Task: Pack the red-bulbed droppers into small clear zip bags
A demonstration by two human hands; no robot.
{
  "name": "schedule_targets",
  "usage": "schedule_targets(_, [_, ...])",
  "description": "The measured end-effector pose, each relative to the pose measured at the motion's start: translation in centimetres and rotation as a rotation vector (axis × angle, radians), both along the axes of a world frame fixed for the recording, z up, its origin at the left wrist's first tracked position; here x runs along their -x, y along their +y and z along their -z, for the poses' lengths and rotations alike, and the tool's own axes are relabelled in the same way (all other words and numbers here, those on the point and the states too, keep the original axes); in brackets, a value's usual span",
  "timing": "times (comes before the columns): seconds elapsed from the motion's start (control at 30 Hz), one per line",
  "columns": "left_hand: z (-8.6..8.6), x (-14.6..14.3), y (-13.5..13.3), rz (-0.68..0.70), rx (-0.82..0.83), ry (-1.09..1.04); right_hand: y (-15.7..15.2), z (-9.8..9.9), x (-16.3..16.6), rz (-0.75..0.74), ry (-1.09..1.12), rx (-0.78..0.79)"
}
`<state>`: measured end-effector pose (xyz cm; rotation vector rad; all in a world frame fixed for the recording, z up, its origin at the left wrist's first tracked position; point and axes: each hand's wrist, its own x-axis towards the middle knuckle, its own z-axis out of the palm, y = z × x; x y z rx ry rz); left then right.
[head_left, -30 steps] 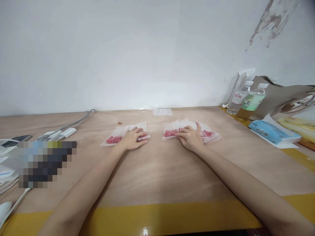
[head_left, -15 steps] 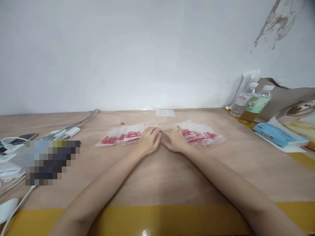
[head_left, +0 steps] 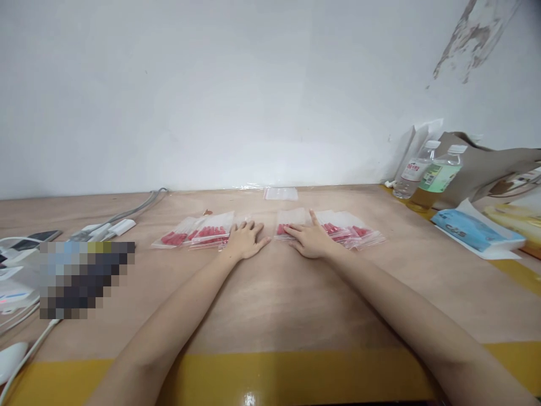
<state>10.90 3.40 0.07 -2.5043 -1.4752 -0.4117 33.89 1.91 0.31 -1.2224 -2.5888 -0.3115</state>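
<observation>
My left hand lies palm down with its fingers spread, touching the right end of a row of small clear zip bags that hold red pieces. Flat and open too, my right hand rests with fingertips on a zip bag of red pieces. More such bags overlap to the right of that hand. What the red pieces are is too small to tell. Between the two hands shows a strip of bare table. A flat zip bag without red in it lies near the wall.
At left are a pixelated dark object, white chargers, a phone and cables. On the right stand two bottles, a grey bag and a blue tissue pack. A wall closes off the back.
My hands were together in the middle with bent fingers; now they are apart and spread flat. The left bags have slid left, and a bag shows under my right fingers.
</observation>
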Motion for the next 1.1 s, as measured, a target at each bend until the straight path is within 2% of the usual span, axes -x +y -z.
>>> schedule_targets(0.07, [-0.2,1.0,-0.5,0.067,-0.039,-0.014,0.1,0.3,1.7,-0.030,0.037,0.009])
schedule_targets(0.13, [-0.2,1.6,-1.0,0.224,-0.075,-0.048,0.0,0.5,2.7,-0.058,0.096,-0.002])
schedule_targets(0.23, [0.3,1.9,-1.4,0.384,-0.098,-0.102,0.0,0.9,2.6,-0.060,0.181,-0.085])
schedule_targets(0.43, [0.8,0.8,-1.1,0.379,-0.091,-0.096,0.1,1.2,-0.4,-0.109,0.052,-0.318])
schedule_targets(0.57, [0.8,0.2,-1.3,0.366,-0.107,-0.120,0.1,1.4,-0.9,-0.081,0.070,-0.407])
schedule_targets(0.83, [1.3,0.4,-1.3,0.393,-0.187,-0.082,0.0,1.8,-0.5,-0.012,0.213,-0.371])
schedule_targets(1.1, [1.4,0.5,-1.0,0.430,-0.280,-0.007,-0.1,1.8,-0.7,-0.067,0.160,-0.377])
